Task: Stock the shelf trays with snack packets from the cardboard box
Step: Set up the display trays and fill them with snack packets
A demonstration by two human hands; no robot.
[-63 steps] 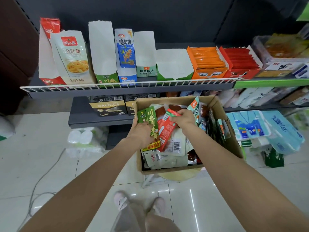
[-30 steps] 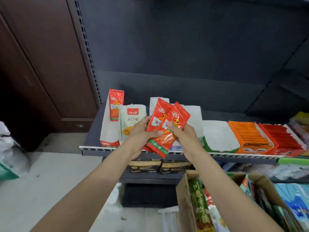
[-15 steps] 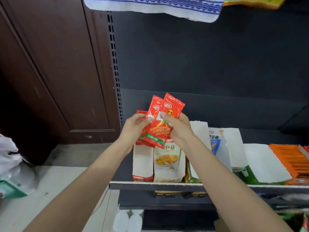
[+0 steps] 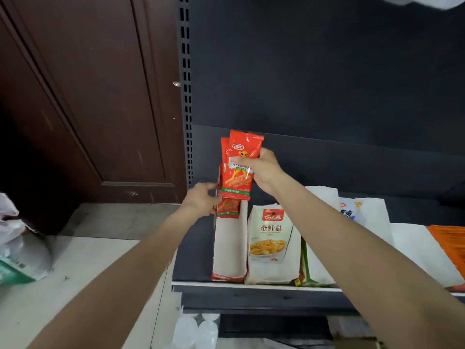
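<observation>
My right hand (image 4: 264,170) grips two red snack packets (image 4: 239,170), fanned slightly and held upright above the back of the leftmost shelf tray (image 4: 230,250). That tray is white inside with a red front lip. A third red packet (image 4: 228,209) stands at its back end. My left hand (image 4: 201,201) holds the tray's left wall near the back, fingers curled on its edge. Only a corner of the cardboard box (image 4: 357,345) shows at the bottom right.
Right of the red tray stand a tray with a white mushroom-snack packet (image 4: 270,238), a green-fronted tray (image 4: 317,250), a blue packet (image 4: 347,212) and an orange tray (image 4: 450,240). The shelf's front rail (image 4: 251,285) runs below. A brown door is left; bags (image 4: 15,248) lie on the floor.
My view has turned up and left from the box to the shelf. The left hand has let go of the red packets and taken the tray wall; the right hand holds them alone over the tray.
</observation>
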